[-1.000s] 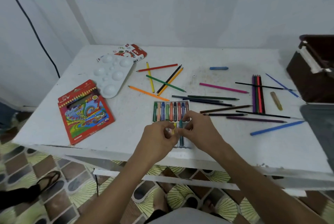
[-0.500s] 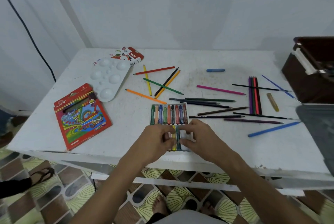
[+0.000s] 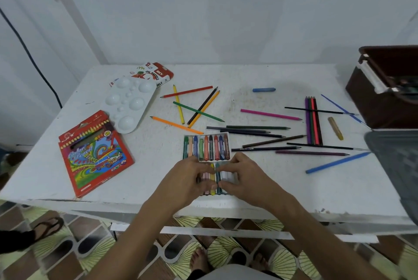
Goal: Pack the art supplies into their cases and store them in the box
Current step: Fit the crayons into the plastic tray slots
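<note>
Pressing down from both sides, the left hand (image 3: 181, 180) and right hand (image 3: 246, 178) meet over the near row of the oil pastel tray (image 3: 207, 147), which lies at the front edge of the white table (image 3: 226, 76). Fingers of both hands are bent, their tips on the pastels; a yellow pastel (image 3: 212, 175) and a teal pastel (image 3: 217, 177) show in the narrow gap between them. Whether either hand actually pinches a stick or only pushes on it I cannot tell. My guess is that the hands are seating these sticks into their slots, one hand steadying while the other nudges. The far row is already full, the sticks side by side.

Beyond the tray, loose coloured pencils (image 3: 196, 111) lie scattered and crossed over the middle and right of the table, four more aligned in a bundle (image 3: 313, 119), all still to be gathered. A blue pastel (image 3: 264, 89) and an ochre pastel (image 3: 335, 128) lie apart, well away from the tray. To the left sits the red pencil case (image 3: 95, 155), printed "Color Pencil" and "18". A white paint palette (image 3: 129, 103) partly covers the pastel sleeve (image 3: 156, 73), which reads "OIL PASTELS" and "DIY". The brown storage box (image 3: 384, 99) stands at the right edge, open, probably within easy reach for later.
</note>
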{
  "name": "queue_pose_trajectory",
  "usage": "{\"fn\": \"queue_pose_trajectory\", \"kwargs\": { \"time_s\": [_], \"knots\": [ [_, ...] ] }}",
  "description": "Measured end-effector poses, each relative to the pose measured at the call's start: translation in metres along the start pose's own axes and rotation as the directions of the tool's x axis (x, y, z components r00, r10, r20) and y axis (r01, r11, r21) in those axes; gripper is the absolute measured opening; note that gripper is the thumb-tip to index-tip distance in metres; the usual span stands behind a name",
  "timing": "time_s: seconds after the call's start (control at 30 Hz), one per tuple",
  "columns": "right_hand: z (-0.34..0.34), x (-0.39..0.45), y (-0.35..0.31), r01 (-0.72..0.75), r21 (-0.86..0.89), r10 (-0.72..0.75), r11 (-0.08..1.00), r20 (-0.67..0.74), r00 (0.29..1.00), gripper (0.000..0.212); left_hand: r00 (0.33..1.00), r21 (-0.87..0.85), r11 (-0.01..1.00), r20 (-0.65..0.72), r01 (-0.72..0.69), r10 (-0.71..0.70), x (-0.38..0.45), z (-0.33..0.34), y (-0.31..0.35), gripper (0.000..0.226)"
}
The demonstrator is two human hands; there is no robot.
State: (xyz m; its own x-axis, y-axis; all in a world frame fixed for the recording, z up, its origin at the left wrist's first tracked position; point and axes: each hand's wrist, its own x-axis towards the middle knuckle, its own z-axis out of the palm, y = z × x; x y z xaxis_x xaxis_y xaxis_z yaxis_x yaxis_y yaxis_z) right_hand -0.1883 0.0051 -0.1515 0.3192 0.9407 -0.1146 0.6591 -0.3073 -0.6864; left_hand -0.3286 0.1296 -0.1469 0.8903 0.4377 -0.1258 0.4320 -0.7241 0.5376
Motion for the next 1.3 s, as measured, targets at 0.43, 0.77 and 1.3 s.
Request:
{"fn": "queue_pose_trajectory", "kwargs": {
  "time_s": [0.43, 0.77, 1.3],
  "knots": [
    [-0.119, -0.017, 0.084, -0.239, 0.101, 0.259, 0.966, -0.454, 0.852, 0.020, 0.997, -0.106, 0.993, -0.055, -0.060, 0.055, 0.140, -0.012, 0.062, 0.024],
    [-0.175, -0.016, 0.167, -0.552, 0.005, 0.471, 0.834, -0.527, 0.708, 0.022, 0.981, 0.062, 0.995, -0.172, -0.077, 0.086, 0.275, 0.014, 0.085, 0.035],
    [-0.173, -0.023, 0.167, -0.431, 0.154, 0.434, 0.889, -0.583, 0.687, 0.017, 0.987, 0.251, 0.967, -0.133, -0.051, 0.087, 0.292, 0.021, 0.083, 0.024]
  ]
}}
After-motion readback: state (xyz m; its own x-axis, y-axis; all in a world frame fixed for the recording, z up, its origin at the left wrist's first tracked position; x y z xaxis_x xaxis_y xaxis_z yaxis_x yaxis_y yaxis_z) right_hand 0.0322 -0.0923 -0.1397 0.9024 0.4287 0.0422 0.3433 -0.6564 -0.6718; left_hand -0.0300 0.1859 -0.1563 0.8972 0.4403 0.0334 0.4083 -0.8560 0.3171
